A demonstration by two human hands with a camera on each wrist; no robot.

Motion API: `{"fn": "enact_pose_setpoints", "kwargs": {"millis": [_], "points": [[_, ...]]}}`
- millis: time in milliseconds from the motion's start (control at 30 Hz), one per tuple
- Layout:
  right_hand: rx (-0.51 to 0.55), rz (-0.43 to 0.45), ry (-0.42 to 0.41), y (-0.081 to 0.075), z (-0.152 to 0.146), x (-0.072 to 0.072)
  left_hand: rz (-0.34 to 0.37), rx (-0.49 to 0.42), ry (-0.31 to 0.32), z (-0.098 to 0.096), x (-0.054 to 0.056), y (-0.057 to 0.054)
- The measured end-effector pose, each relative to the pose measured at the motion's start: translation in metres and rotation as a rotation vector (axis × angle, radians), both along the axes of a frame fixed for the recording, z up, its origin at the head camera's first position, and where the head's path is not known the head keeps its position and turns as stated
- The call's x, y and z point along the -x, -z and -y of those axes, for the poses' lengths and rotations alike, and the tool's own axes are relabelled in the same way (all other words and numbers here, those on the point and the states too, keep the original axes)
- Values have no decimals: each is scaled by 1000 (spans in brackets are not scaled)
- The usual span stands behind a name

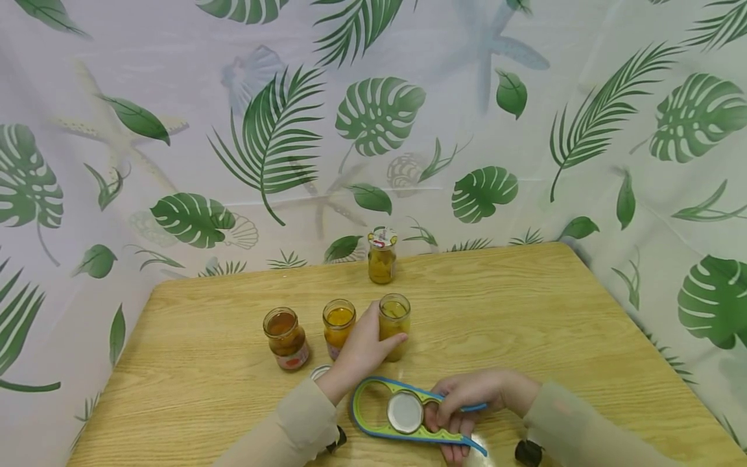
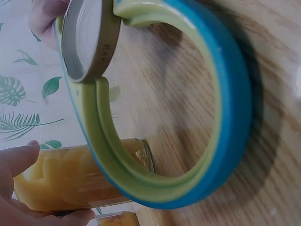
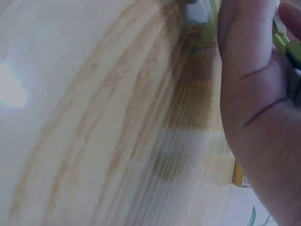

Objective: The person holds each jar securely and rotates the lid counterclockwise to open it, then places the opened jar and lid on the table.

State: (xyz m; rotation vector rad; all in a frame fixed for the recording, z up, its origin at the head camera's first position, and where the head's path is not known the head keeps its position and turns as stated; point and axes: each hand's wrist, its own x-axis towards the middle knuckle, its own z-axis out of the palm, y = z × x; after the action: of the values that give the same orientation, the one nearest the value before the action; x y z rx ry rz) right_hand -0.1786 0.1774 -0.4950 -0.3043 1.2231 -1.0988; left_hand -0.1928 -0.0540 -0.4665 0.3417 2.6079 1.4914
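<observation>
My left hand (image 1: 363,347) grips an uncapped glass jar (image 1: 395,312) of yellow contents, thumb across its near side. In the left wrist view, the fingers (image 2: 16,162) are around that jar (image 2: 70,181). My right hand (image 1: 481,394) holds a blue and green jar opener (image 1: 380,431) by its handle end, low over the table. A round metal lid (image 1: 405,412) sits within the opener's middle opening; the left wrist view shows this lid (image 2: 89,42) edge-on beside the large empty loop. The right wrist view shows mostly the side of the right hand (image 3: 258,94).
Left of the held jar stand an uncapped jar of orange contents (image 1: 339,319) and an uncapped jar of brown liquid (image 1: 286,337). Behind is a capped jar (image 1: 382,263). Another lid (image 1: 320,371), partly hidden, lies by my left wrist. A leaf-patterned cloth (image 1: 379,117) backs the wooden table (image 1: 496,305).
</observation>
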Motion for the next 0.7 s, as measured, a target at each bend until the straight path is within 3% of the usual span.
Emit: {"fn": "enact_pose_setpoints", "kwargs": {"millis": [233,533,700], "points": [[-6,-122,103,4,3,-3,0,0,1,0,-1,0],[103,-17,155,7,13,-5,-5,-3,8,1,-1,1],[63,-38,181,8,17,-8,-7,-3,12,1,0,2]]}}
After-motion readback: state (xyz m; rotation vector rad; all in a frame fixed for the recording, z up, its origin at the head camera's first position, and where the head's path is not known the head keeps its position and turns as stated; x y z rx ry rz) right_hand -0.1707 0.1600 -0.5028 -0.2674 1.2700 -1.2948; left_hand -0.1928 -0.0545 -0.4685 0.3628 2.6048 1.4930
